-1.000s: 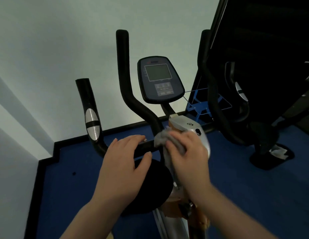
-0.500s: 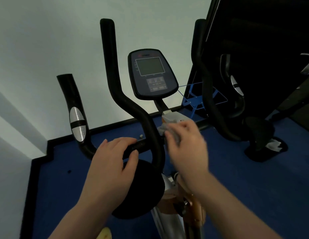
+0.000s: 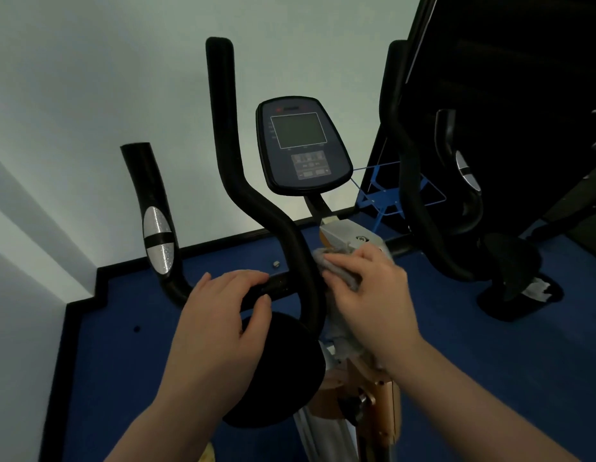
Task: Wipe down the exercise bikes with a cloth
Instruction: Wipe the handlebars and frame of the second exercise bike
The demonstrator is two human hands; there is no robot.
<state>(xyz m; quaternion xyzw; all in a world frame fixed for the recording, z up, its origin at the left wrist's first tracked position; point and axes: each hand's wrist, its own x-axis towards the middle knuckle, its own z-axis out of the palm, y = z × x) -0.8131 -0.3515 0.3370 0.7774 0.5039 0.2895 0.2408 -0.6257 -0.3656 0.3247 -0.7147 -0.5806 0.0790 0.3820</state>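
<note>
An exercise bike stands in front of me with black handlebars [image 3: 243, 181] and a dark console [image 3: 301, 145] on a silver stem [image 3: 348, 236]. My left hand [image 3: 220, 325] is wrapped over the horizontal handlebar crossbar [image 3: 280, 283], fingers on top and thumb underneath. My right hand [image 3: 373, 295] presses a grey cloth [image 3: 339, 265] against the silver stem just right of the bent handlebar tube. Part of the cloth hangs down under my palm. A round black knob [image 3: 283, 371] sits below the crossbar.
A pale wall is right behind the bike, with a black skirting along a blue floor [image 3: 489, 361]. A second black machine [image 3: 456, 195] with a silver grip sensor stands to the right on a black foot [image 3: 519, 295]. A dark panel [image 3: 506, 78] fills the upper right.
My right hand with the cloth has slid up and then back down the silver stem. My left hand keeps its hold on the crossbar. The view has shifted slightly.
</note>
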